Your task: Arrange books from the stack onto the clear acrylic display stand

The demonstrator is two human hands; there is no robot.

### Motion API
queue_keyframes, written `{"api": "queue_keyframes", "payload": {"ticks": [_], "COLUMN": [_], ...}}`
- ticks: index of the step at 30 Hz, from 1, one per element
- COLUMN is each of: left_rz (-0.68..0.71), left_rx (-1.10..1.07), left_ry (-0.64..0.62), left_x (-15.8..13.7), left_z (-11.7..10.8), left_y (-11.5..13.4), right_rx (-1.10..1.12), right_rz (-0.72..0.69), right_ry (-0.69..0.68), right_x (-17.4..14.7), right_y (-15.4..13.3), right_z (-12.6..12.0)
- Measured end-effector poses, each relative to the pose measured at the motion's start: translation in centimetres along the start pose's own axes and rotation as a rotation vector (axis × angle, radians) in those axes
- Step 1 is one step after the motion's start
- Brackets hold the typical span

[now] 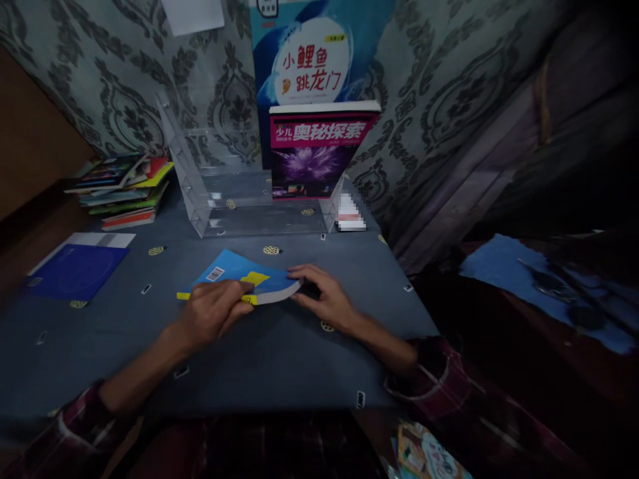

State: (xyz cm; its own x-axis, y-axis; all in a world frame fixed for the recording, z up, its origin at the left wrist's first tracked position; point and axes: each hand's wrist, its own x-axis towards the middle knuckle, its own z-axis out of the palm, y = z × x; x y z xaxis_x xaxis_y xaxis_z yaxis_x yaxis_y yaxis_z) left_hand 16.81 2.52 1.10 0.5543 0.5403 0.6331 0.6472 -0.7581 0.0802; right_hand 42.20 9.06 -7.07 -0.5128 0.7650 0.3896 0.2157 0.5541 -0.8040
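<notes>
A blue book (229, 266) with yellow patches and a barcode on its cover is held low over the table, bent upward toward its right end. My left hand (213, 307) is closed on its near, spine-side edge, thumb and fingers pinching it. At the right end, my right hand (324, 296) grips the book's corner between thumb and fingers. Behind the book stands a clear acrylic rack (187, 173). A purple and pink book (319, 156) leans upright in its right part, with a larger blue book (309, 53) standing behind it.
A stack of books (124, 189) sits at the back left. Nearer lies a dark blue book (77, 271) on a whitish one. The grey tablecloth (284, 372) carries pineapple prints. Past the table's right edge is a blue cloth (524, 286); another book (426, 452) lies below the front edge.
</notes>
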Motion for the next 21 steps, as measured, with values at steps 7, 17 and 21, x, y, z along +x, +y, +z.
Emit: {"api": "queue_keyframes", "payload": {"ticks": [7,17,21], "left_rz": [-0.516,-1.435,-1.456], "left_rx": [-0.254,-0.947,-0.747], "left_ry": [0.289,0.305,-0.084], "left_x": [2.8,3.4,0.9], "left_z": [-2.6,2.5,3.9], "left_y": [1.5,-3.9,-6.5], "right_rx": [0.354,0.68,0.731], "right_rz": [0.167,0.421,0.572], "right_ry": [0.064,-0.162,-0.268], "right_x": [0.4,0.4,0.4], "right_y": [-0.2,-2.6,-1.7], "right_z": [0.5,-0.6,-0.3]}}
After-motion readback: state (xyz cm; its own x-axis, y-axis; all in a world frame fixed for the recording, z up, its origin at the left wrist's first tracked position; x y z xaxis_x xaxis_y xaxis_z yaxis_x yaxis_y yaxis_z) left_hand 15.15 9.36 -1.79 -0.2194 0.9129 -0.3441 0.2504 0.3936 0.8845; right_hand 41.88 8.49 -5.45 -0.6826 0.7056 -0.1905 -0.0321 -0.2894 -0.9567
